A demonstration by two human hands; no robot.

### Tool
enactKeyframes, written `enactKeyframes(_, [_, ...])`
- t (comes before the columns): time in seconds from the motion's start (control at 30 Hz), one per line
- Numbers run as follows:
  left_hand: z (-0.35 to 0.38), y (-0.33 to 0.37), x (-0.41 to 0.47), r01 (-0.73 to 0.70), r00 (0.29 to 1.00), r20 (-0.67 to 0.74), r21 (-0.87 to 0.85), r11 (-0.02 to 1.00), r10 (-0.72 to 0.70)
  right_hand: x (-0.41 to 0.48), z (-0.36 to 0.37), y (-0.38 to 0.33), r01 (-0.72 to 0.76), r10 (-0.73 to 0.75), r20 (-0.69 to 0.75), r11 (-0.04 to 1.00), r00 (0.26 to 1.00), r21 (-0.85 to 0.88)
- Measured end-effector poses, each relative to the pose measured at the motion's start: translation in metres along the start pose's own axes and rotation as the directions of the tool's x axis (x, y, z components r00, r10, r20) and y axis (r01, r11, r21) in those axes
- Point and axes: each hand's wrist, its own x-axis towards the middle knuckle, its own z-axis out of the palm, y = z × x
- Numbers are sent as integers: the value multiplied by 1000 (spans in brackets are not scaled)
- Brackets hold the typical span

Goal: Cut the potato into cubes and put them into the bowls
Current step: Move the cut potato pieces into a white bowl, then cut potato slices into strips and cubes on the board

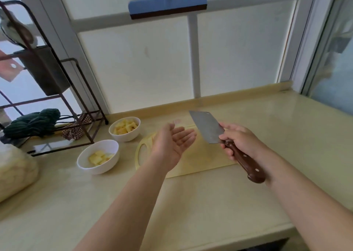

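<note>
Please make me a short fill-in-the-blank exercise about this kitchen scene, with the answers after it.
1. The cleaver is gripped by the ___ hand.
2. The left hand, palm up, holds ___.
3. The far bowl holds ___ potato cubes than the near bowl.
Answers: right; nothing; more.

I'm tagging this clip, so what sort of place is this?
Probably a home kitchen: a cleaver in the right hand, a cutting board on the counter, and two bowls holding potato cubes.
</note>
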Motion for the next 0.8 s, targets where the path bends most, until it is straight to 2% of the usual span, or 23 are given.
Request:
enactKeyframes(0.03, [-2,6,2,-110,987,-92,186,976,128,3,-3,2,-2,2,-20,1000,1000,-18])
enactKeyframes(0.07, [-6,14,5,-222,945,-128,429,876,302,5,-4,3,1,-2,-37,999,999,-34])
enactKeyframes(0.1, [-12,21,8,-313,872,-68,682,661,484,6,-4,5,11,-14,-52,998,999,-54])
enactKeyframes(0.13, [-18,29,12,-352,796,79,867,353,600,7,-4,5,29,-34,-62,996,998,-81])
enactKeyframes(0.17, [-24,35,17,-341,764,240,938,59,599,7,-3,6,48,-55,-68,993,996,-110])
enactKeyframes(0.2, [-29,39,22,-297,796,335,942,-158,504,8,-2,6,62,-72,-72,990,995,-130])
enactKeyframes(0.23, [-34,42,26,-243,851,354,920,-307,387,8,-2,7,70,-81,-74,988,994,-140])
enactKeyframes(0.27, [-38,43,32,-191,903,322,894,-405,283,9,-2,8,74,-85,-75,987,994,-145])
enactKeyframes(0.3, [-41,43,34,-156,938,278,873,-463,209,10,-2,10,72,-84,-75,986,994,-150])
enactKeyframes(0.37, [-44,43,40,-136,963,231,861,-491,137,9,-1,12,68,-80,-67,984,995,-166])
enactKeyframes(0.53, [-46,45,46,-176,940,294,855,-488,175,6,1,13,84,-93,-37,978,995,-190])
enactKeyframes(0.8, [-43,46,42,-219,910,369,814,-537,188,4,0,15,99,-104,-20,977,994,-191])
